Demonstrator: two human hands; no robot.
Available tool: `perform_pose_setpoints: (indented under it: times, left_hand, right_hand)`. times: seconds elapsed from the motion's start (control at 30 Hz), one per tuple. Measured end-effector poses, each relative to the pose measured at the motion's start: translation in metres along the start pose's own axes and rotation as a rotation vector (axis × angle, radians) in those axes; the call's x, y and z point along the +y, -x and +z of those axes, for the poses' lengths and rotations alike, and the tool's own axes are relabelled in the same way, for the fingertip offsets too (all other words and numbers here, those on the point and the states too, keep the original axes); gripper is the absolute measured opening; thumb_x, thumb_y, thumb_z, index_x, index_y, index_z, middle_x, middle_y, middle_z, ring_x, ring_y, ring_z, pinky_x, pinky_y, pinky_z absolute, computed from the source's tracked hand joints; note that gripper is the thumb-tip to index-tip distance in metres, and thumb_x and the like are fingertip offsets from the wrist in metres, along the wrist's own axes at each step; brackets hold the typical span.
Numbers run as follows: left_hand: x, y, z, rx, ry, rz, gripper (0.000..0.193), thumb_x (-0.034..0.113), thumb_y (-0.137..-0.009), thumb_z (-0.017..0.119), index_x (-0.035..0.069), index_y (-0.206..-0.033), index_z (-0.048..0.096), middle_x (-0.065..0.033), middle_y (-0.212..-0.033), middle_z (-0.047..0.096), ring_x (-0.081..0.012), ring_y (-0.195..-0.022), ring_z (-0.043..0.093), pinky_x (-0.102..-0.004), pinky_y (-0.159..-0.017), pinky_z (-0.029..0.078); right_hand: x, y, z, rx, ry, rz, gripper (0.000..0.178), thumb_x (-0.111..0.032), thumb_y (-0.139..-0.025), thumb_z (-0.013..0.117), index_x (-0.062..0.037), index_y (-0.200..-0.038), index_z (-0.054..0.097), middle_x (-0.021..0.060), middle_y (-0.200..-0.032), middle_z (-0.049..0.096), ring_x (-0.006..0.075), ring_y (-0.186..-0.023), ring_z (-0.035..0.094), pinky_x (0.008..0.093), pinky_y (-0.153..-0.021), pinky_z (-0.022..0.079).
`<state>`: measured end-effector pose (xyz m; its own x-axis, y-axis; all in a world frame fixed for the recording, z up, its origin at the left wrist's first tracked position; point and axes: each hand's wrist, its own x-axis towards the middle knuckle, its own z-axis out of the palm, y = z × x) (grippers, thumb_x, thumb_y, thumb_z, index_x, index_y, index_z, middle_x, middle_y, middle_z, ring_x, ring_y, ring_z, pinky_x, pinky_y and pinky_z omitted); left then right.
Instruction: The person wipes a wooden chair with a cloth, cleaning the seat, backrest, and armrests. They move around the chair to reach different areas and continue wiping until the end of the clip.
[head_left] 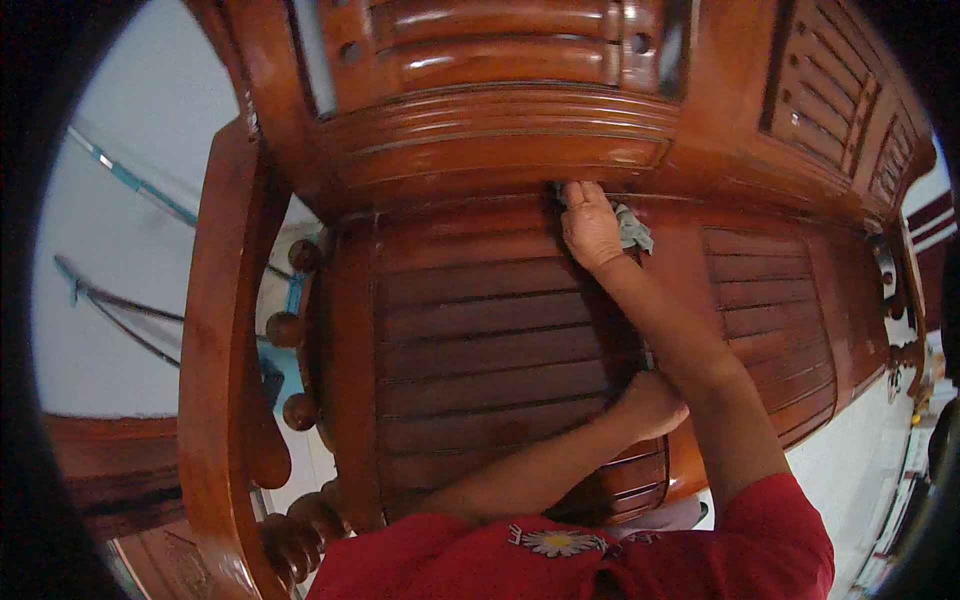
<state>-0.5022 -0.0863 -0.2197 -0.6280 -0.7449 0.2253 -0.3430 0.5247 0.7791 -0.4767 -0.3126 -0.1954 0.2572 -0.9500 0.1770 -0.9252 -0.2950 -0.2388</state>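
My right hand (592, 228) presses a crumpled grey-green cloth (634, 230) against the back of the wooden bench seat, where it meets the backrest. Its fingers lie close together over the cloth, part of which sticks out to the right of the hand. My left hand (655, 405) rests low on the slatted seat (480, 330), near its front edge and beside my right forearm. Its fingers are turned away and mostly hidden, so whether they grip anything does not show. The glossy reddish-brown bench has a carved backrest (500, 120).
A thick wooden armrest (215, 330) with round turned knobs (286, 329) rises on the left. Another slatted seat section (770, 290) continues to the right. Beyond the armrest, a teal-and-metal pole (130, 178) and dark thin rods (130, 305) stand out against a pale surface.
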Motion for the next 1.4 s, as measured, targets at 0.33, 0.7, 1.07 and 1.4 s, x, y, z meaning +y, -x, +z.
perform_pose_setpoints:
  times: [0.33,0.7,1.07,1.4]
  left_hand:
    - [-0.002,0.019,0.014,0.322,0.157,0.247,0.032,0.025,-0.095,0.057,0.006,-0.120,0.067,-0.0210,-0.116,0.069,-0.0383,-0.097,0.070,-0.0510,-0.084,0.055]
    - [-0.002,0.025,0.018,0.312,0.164,0.232,0.031,0.023,-0.094,0.058,0.006,-0.118,0.068,-0.0214,-0.114,0.070,-0.0385,-0.097,0.070,-0.0510,-0.084,0.055]
    - [-0.008,0.026,0.021,0.236,0.122,0.265,0.030,0.022,-0.093,0.059,0.006,-0.117,0.068,-0.0217,-0.112,0.071,-0.0387,-0.096,0.070,-0.0510,-0.084,0.055]
    - [0.023,-0.002,-0.040,-0.487,-0.182,-0.123,0.033,0.033,-0.092,0.065,0.007,-0.110,0.073,-0.0154,-0.099,0.074,-0.0369,-0.091,0.071,-0.0490,-0.081,0.056]
  right_hand:
    - [-0.197,-0.058,0.086,0.097,-0.212,-0.494,0.050,-0.006,-0.086,0.054,-0.0018,-0.136,0.055,0.0171,-0.138,0.059,0.0355,-0.128,0.055,0.0417,-0.113,0.042]
    - [-0.102,-0.036,0.052,0.264,-0.096,-0.216,0.031,-0.016,-0.078,0.065,-0.0037,-0.106,0.064,0.0174,-0.112,0.066,0.0364,-0.106,0.062,0.0483,-0.093,0.050]
    - [-0.129,-0.037,0.072,0.103,-0.206,-0.563,0.054,-0.012,-0.088,0.059,-0.0083,-0.142,0.052,0.0139,-0.147,0.051,0.0340,-0.135,0.050,0.0470,-0.117,0.035]
    - [0.074,0.065,-0.013,0.266,0.011,-0.023,0.057,-0.010,-0.083,0.065,-0.0041,-0.138,0.053,0.0210,-0.141,0.053,0.0398,-0.128,0.051,0.0460,-0.109,0.042]
